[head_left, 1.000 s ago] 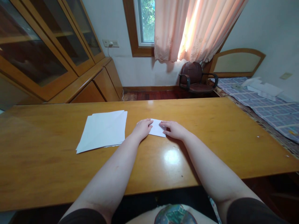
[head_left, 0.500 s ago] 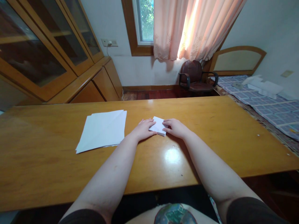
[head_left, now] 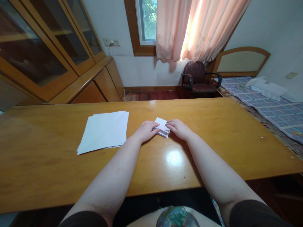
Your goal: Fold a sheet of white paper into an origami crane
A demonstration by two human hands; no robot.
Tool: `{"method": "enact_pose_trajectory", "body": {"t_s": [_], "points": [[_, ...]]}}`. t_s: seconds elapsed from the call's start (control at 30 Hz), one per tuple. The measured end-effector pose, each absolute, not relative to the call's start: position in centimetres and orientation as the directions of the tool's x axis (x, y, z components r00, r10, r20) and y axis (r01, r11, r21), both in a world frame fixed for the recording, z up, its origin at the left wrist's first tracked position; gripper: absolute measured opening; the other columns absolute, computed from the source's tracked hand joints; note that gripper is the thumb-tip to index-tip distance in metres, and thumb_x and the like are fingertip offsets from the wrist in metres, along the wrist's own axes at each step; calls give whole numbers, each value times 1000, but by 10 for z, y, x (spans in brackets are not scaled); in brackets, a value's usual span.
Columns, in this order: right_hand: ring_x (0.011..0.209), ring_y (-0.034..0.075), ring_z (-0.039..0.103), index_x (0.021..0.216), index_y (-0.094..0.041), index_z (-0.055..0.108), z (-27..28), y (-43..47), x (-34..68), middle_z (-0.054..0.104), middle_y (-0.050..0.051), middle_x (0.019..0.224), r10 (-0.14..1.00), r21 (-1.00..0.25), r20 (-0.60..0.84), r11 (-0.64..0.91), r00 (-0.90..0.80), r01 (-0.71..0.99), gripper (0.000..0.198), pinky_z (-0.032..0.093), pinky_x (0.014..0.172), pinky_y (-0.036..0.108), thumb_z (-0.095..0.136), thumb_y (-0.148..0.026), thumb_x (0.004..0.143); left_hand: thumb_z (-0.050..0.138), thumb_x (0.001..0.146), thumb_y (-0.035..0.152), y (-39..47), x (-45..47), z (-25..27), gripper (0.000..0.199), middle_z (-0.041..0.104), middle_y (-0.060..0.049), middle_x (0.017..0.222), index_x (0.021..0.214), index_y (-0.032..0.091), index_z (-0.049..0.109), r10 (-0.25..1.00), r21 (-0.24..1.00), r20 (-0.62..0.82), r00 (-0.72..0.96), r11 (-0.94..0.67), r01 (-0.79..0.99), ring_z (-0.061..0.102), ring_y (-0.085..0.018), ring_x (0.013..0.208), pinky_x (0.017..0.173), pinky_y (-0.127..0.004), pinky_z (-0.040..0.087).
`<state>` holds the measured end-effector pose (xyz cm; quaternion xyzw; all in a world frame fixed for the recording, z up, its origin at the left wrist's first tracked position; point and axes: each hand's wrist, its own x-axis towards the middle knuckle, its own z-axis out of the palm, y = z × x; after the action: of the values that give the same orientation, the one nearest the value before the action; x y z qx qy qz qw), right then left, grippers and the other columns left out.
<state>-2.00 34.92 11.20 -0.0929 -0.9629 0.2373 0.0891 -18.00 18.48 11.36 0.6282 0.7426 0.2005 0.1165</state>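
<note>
A small folded white paper (head_left: 162,121) lies on the wooden table in front of me. My left hand (head_left: 147,130) grips its left side, with the thumb and fingers at the near flap, which is lifted a little from the layer below. At the opposite side, my right hand (head_left: 179,128) has its fingertips closed on the paper's right edge. The fingers cover part of both edges. To the left of my left hand lies a stack of white paper sheets (head_left: 104,130), its edges not quite lined up.
The wooden table (head_left: 224,135) spans the view. Behind it stand a glass-door cabinet (head_left: 56,37) at left and a brown armchair (head_left: 195,77) by the curtain (head_left: 174,28). A bed (head_left: 272,101) with white pieces on it is at right.
The near flap of the folded paper has lifted along its front edge. My left thumb and fingers have shifted slightly to the right and up; my right hand has barely moved.
</note>
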Motion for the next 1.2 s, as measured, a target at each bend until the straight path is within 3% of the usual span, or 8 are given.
{"method": "enact_pose_trajectory", "body": {"t_s": [0.27, 0.43, 0.5, 0.7, 0.83, 0.97, 1.1, 1.2], "points": [[106, 20, 57, 106, -18, 69, 114, 349, -20, 66, 9, 112, 198, -489, 141, 866, -970, 106, 38, 39, 95, 33, 39, -38, 94, 41, 89, 29, 186, -179, 112, 36, 66, -6, 115, 115, 22, 64, 964, 423, 130, -231, 156, 893, 59, -21, 105, 94, -33, 43], [109, 24, 55, 114, -19, 65, 113, 346, -20, 61, 11, 120, 185, -454, 131, 885, -974, 107, 47, 39, 96, 36, 60, -50, 79, 45, 84, 21, 189, -178, 107, 36, 67, -4, 112, 113, 24, 65, 951, 371, 105, -290, 233, 899, 60, -21, 102, 91, -32, 45], [109, 24, 55, 115, -19, 64, 112, 345, -21, 60, 11, 121, 207, -433, 134, 892, -969, 131, 47, 39, 96, 35, 64, -45, 77, 43, 84, 20, 189, -177, 107, 37, 67, -4, 113, 114, 24, 65, 944, 372, 96, -317, 261, 891, 60, -22, 103, 91, -33, 45], [97, 19, 58, 105, -20, 68, 111, 343, -23, 66, 8, 103, 296, -347, 97, 905, -950, 246, 29, 41, 88, 28, 53, -19, 80, 44, 78, 14, 188, -177, 109, 41, 66, -3, 114, 111, 23, 66, 954, 416, 65, -292, 241, 877, 59, -20, 104, 92, -31, 44], [96, 20, 57, 111, -23, 67, 114, 341, -22, 63, 8, 105, 253, -286, 85, 933, -964, 220, 33, 41, 85, 28, 52, -22, 82, 49, 71, 11, 189, -172, 112, 46, 66, -4, 114, 114, 23, 64, 960, 408, 58, -274, 227, 884, 56, -22, 106, 96, -32, 41], [95, 20, 57, 110, -25, 68, 113, 340, -24, 63, 8, 102, 316, -266, 66, 920, -946, 289, 33, 40, 85, 29, 46, -21, 86, 47, 75, 13, 190, -167, 112, 45, 66, -4, 114, 115, 24, 64, 946, 380, 52, -321, 278, 882, 55, -22, 108, 98, -34, 39], [94, 19, 57, 99, -23, 71, 112, 339, -26, 65, 6, 99, 333, -279, 81, 913, -939, 299, 31, 40, 84, 27, 42, -24, 89, 45, 80, 17, 192, -164, 113, 36, 68, -5, 108, 108, 24, 66, 933, 380, 73, -352, 301, 875, 58, -21, 101, 93, -33, 42], [90, 18, 59, 91, -21, 71, 112, 338, -27, 66, 6, 96, 363, -298, 81, 897, -928, 325, 33, 41, 79, 25, 39, -28, 92, 42, 87, 27, 191, -165, 114, 30, 69, -5, 103, 103, 23, 67, 944, 458, 82, -320, 249, 853, 61, -21, 95, 88, -33, 45]]}}
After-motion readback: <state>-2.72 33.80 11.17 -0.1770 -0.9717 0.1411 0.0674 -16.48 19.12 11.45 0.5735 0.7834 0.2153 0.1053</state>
